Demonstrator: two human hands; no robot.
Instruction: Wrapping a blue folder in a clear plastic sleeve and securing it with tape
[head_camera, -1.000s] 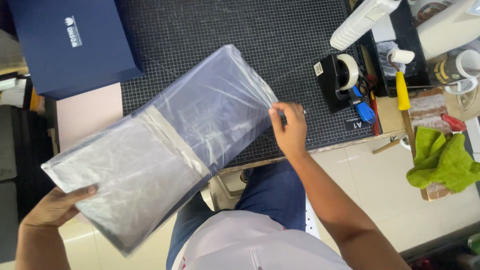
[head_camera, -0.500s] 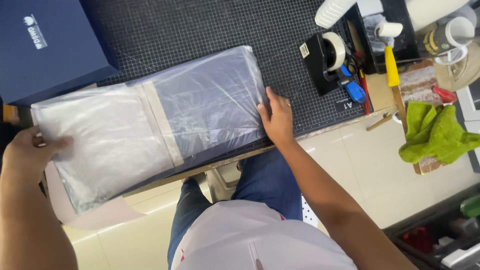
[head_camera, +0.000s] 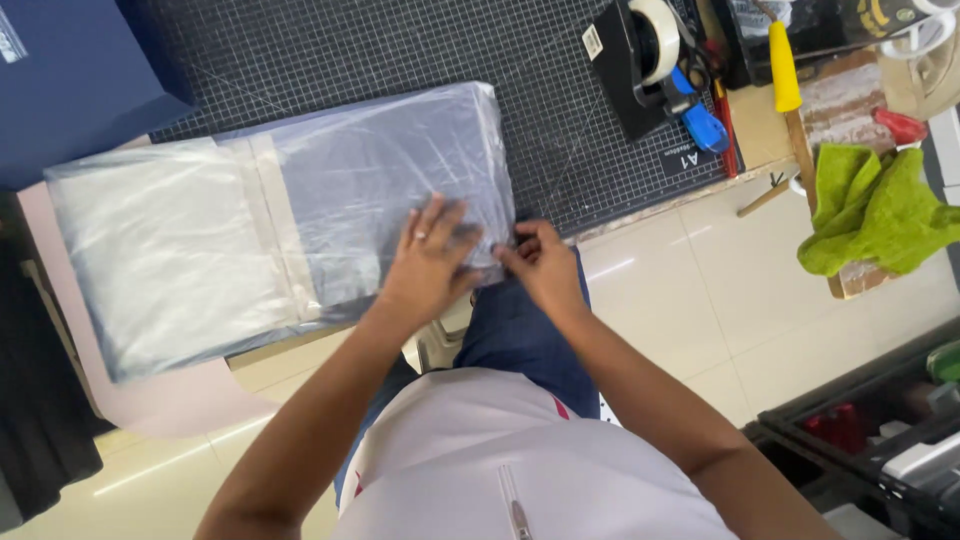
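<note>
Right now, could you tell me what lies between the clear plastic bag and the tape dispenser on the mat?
In the head view, only bare gridded cutting mat lies between the clear plastic bag and the tape dispenser.

Blue box (head_camera: 80, 80) cut off by the top-left edges

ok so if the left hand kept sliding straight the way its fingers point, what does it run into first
The left hand lies flat on the clear plastic bag, fingers pointing up the picture and slightly right. It would likely cross the rest of the bag, then the black gridded cutting mat. Nothing else seems to stand in that line, though depth is unclear.
</note>
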